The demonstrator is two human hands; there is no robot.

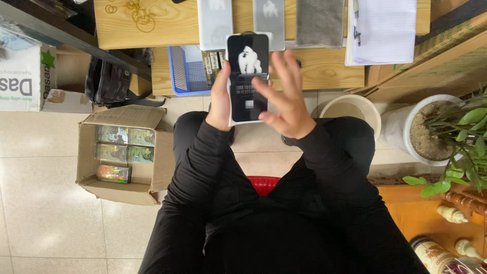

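Note:
I sit on a red stool (pixel 264 183), in black sleeves and trousers. My left hand (pixel 220 101) grips a flat black packet (pixel 247 76) with a white border and a white animal figure, holding it upright by its left edge over my lap. In front of the packet's right side is my right hand (pixel 286 99), its fingers spread and its fingertips near or on the packet's face. Two similar flat packets, pale grey (pixel 215 23) and grey (pixel 269 15), lie on the low wooden table (pixel 324 68) just beyond.
A blue basket (pixel 185 71) holding small boxes sits at the table's edge. An open cardboard box (pixel 122 152) with colourful packs stands on the tiled floor at left. A cream bucket (pixel 352 109), a white potted plant (pixel 431 127), a grey cloth (pixel 319 20) and white paper (pixel 383 30) are nearby.

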